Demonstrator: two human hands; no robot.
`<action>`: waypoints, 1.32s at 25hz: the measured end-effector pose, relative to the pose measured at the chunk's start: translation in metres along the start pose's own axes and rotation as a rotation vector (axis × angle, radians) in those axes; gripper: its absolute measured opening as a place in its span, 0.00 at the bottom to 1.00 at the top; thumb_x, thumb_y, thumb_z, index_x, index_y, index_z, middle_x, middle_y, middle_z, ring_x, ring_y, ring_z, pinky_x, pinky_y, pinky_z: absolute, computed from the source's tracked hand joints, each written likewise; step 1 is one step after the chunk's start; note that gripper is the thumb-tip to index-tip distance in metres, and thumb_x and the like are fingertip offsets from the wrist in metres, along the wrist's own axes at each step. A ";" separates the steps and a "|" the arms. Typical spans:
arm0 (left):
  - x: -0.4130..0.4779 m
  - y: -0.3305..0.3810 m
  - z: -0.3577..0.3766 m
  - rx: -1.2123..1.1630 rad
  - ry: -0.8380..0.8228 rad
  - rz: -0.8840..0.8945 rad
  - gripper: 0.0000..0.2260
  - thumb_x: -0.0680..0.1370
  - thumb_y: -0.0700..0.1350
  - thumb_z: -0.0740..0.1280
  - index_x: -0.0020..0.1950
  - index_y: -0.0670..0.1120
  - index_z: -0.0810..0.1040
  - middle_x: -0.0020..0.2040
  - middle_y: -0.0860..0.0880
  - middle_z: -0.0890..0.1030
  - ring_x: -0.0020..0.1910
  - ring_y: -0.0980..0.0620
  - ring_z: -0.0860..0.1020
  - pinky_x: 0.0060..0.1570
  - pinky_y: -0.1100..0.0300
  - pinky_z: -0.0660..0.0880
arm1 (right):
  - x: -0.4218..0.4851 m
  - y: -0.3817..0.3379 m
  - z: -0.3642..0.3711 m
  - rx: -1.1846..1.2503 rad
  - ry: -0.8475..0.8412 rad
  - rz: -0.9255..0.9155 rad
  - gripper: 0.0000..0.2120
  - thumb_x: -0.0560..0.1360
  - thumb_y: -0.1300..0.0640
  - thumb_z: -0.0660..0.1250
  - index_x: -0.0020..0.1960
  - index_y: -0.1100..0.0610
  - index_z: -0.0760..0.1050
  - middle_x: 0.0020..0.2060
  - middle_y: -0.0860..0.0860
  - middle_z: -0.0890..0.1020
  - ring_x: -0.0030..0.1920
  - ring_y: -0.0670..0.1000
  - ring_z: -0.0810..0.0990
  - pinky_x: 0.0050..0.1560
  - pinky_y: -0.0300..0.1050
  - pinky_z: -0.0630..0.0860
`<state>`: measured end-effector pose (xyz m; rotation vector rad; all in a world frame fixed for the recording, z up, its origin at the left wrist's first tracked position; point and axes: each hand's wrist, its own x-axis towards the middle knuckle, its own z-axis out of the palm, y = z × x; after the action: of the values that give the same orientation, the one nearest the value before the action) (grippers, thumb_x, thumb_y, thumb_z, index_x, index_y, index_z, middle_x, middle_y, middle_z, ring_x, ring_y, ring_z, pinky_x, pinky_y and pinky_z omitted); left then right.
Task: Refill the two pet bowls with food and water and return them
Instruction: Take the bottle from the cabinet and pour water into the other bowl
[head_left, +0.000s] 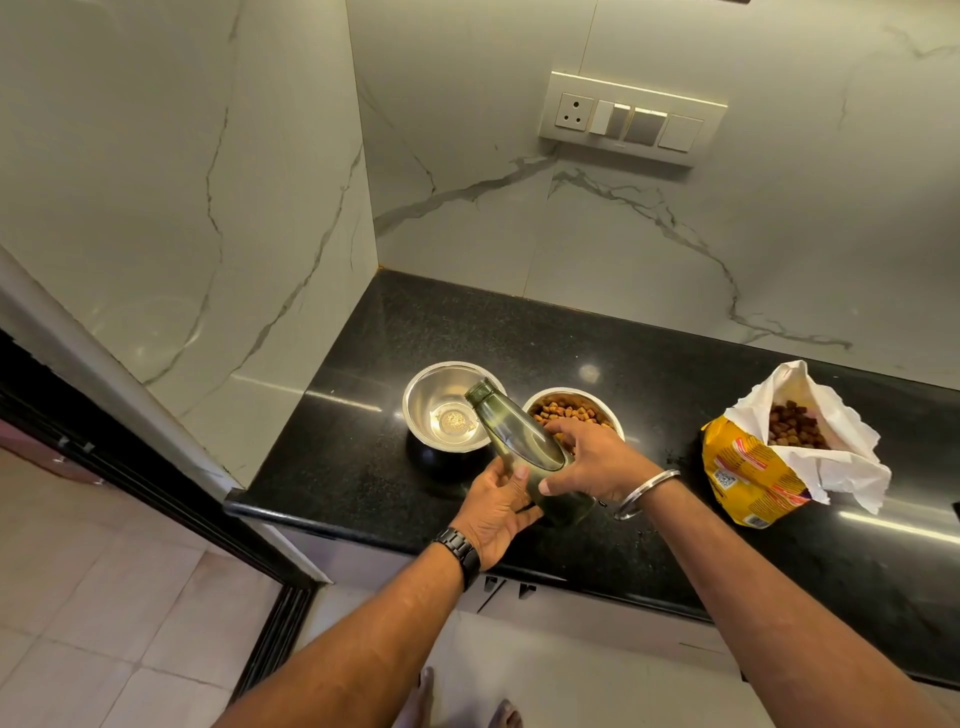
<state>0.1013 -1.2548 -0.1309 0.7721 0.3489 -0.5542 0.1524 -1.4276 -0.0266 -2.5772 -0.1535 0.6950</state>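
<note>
A: The black stone surface (675, 374) stands in a corner of pale marble wall, and on it both steel bowls sit side by side, touching or almost touching.

B: What can go wrong here?

A: The green bottle (519, 447) is tilted, with its mouth over the rim of the left bowl (436, 402). If it tips too fast, I think water can splash over the rim or run into the kibble bowl (571, 410) just beside it. The left bowl is also near the front edge, so a push from the bottle neck could move it.

B: How is the bottle held?

A: The left hand (493, 512) is closed under its base, and the right hand (597, 462) is wrapped around its body from above. Both grips look firm.

B: And the bowls themselves?

A: The left one is shiny and looks nearly empty; I cannot tell whether any water lies in it. The right one is full of brown kibble. The yellow food bag (753, 478) lies open to the right, well apart.
</note>
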 end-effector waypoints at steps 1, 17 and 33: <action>-0.001 0.000 0.000 -0.012 -0.002 -0.002 0.21 0.84 0.43 0.67 0.78 0.49 0.72 0.71 0.41 0.83 0.71 0.38 0.80 0.69 0.36 0.78 | -0.001 -0.001 0.000 -0.006 -0.003 0.001 0.43 0.68 0.47 0.84 0.78 0.49 0.70 0.66 0.49 0.79 0.66 0.54 0.78 0.68 0.57 0.78; -0.008 -0.006 0.000 -0.082 -0.012 -0.034 0.18 0.85 0.45 0.66 0.76 0.47 0.74 0.67 0.40 0.85 0.64 0.38 0.84 0.60 0.38 0.83 | -0.005 -0.007 -0.003 -0.055 -0.026 0.005 0.40 0.69 0.46 0.83 0.77 0.51 0.72 0.65 0.52 0.81 0.64 0.55 0.79 0.67 0.56 0.79; -0.012 -0.005 0.005 -0.085 -0.007 -0.034 0.16 0.86 0.45 0.65 0.74 0.45 0.75 0.65 0.39 0.86 0.62 0.37 0.85 0.64 0.35 0.79 | -0.008 -0.011 -0.009 -0.044 -0.048 0.020 0.38 0.68 0.49 0.82 0.75 0.50 0.74 0.62 0.52 0.82 0.61 0.54 0.82 0.61 0.52 0.82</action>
<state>0.0895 -1.2576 -0.1247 0.6829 0.3776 -0.5702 0.1498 -1.4236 -0.0110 -2.6077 -0.1607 0.7697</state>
